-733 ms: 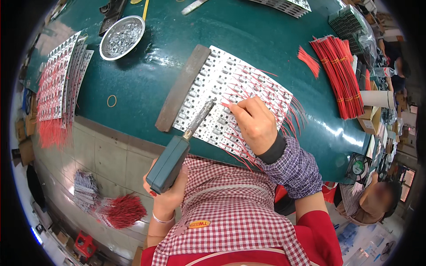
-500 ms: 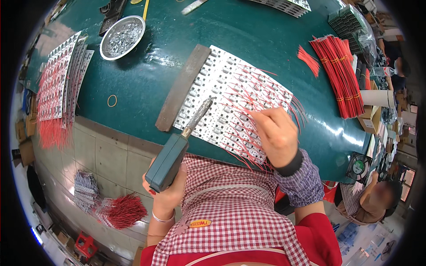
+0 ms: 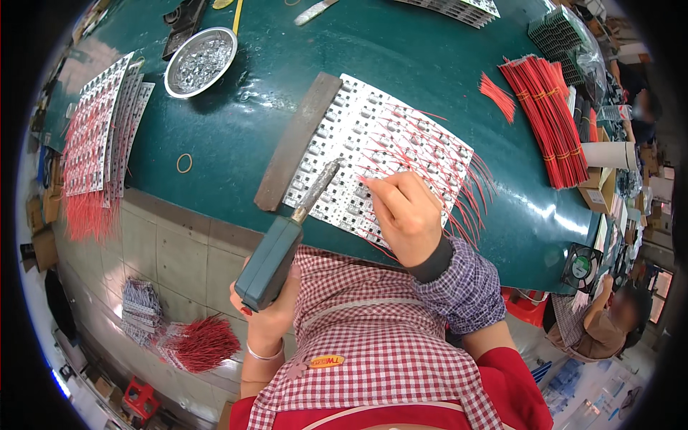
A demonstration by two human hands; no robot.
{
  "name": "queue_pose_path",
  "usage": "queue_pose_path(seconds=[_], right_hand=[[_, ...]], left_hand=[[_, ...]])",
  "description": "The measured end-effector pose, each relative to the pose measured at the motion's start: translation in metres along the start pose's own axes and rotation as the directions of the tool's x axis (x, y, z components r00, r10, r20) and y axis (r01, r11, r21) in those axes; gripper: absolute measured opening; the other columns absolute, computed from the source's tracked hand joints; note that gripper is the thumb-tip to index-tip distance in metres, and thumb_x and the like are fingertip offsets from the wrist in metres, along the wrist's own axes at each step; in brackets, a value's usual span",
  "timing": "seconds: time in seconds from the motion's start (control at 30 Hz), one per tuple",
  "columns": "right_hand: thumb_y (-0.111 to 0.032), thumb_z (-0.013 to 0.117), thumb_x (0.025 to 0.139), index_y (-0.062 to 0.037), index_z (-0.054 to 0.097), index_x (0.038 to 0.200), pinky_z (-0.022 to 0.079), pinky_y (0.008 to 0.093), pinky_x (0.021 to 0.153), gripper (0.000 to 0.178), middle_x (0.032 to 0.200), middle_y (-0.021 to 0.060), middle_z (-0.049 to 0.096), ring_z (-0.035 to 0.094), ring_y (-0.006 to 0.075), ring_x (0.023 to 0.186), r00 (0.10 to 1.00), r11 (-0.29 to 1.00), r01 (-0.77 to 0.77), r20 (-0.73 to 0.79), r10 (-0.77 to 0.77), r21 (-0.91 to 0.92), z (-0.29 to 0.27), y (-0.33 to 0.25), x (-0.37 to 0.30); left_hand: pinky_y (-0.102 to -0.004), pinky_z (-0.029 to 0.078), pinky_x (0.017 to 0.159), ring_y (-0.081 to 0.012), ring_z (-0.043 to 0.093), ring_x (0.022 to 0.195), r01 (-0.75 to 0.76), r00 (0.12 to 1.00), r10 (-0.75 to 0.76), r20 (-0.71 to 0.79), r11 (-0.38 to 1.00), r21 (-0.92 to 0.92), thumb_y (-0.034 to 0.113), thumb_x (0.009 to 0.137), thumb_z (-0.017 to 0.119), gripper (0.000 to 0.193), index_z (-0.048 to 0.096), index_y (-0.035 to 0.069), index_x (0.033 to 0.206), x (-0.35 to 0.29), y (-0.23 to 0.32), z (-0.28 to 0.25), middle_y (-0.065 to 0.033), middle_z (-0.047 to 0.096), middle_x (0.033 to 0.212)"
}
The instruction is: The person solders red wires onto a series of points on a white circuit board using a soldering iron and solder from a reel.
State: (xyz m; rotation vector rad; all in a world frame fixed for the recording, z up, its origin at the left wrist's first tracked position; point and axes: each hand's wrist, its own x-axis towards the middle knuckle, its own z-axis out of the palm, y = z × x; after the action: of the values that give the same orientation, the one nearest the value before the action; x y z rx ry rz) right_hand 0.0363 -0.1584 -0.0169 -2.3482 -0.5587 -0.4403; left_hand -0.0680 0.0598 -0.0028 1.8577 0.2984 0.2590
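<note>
My left hand [image 3: 278, 307] is wrapped round the grip of a dark green soldering gun [image 3: 269, 259]. The gun's metal tip points up over a white circuit board panel [image 3: 350, 137] dotted with small components. With thumb and forefinger pinched together, my right hand [image 3: 410, 221] holds the end of a red wire [image 3: 364, 180] at the middle of the panel, close to the soldering tip. Many thin red wires [image 3: 459, 166] fan out from the panel's right part. A flat brownish bar [image 3: 299, 142] lies along the panel's left edge.
A metal bowl of shiny bits [image 3: 231, 66] stands at the far left. Wired panels [image 3: 97, 129] lean at the table's left edge. Bundled red wires [image 3: 548, 122] lie right, near a small fan [image 3: 581, 268]. A rubber band [image 3: 184, 163] is left. Another person [image 3: 602, 315] sits at lower right.
My right hand has moved left across the panel, bringing the pinched wire end nearer the soldering tip. The left hand and the gun have barely moved.
</note>
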Motion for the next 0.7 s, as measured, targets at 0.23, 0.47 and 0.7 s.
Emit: queue_pose_path(seconds=[0.23, 0.47, 0.7], right_hand=[[0.006, 0.074, 0.08, -0.0002, 0.068, 0.099, 0.051, 0.0392, 0.065, 0.021, 0.084, 0.0104, 0.058, 0.06, 0.0274, 0.075, 1.0, 1.0, 0.003, 0.0, -0.003, -0.025, 0.0078, 0.0018, -0.002], [0.006, 0.074, 0.081, 0.0004, 0.068, 0.098, 0.051, 0.0394, 0.064, 0.019, 0.084, 0.0103, 0.057, 0.06, 0.0273, 0.076, 1.0, 1.0, -0.003, 0.013, 0.004, -0.031, 0.0092, 0.0015, -0.0023], [0.01, 0.076, 0.075, -0.003, 0.072, 0.101, 0.052, 0.0372, 0.063, 0.029, 0.083, 0.0092, 0.061, 0.063, 0.0263, 0.074, 0.999, 0.999, -0.023, -0.023, 0.022, -0.047, 0.0096, 0.0007, -0.0023]], left_hand=[[-0.0268, 0.053, 0.065, -0.0163, 0.069, 0.074, -0.051, 0.996, 0.05, 0.076, 0.999, 0.013, -0.007, 0.078, 0.076, 0.022, 0.072, -0.008, 0.099, 0.0018, -0.0062, -0.0003, -0.0132, 0.072, 0.094], [-0.0269, 0.053, 0.067, -0.0185, 0.069, 0.075, -0.063, 0.989, 0.055, 0.138, 0.996, 0.055, -0.009, 0.077, 0.075, 0.021, 0.071, -0.008, 0.097, 0.0051, -0.0031, 0.0007, -0.0154, 0.072, 0.096], [-0.0261, 0.051, 0.063, -0.016, 0.066, 0.071, -0.081, 0.987, 0.073, 0.142, 0.995, 0.054, -0.009, 0.077, 0.074, 0.017, 0.07, -0.007, 0.094, 0.0053, -0.0047, 0.0033, -0.0116, 0.069, 0.09]])
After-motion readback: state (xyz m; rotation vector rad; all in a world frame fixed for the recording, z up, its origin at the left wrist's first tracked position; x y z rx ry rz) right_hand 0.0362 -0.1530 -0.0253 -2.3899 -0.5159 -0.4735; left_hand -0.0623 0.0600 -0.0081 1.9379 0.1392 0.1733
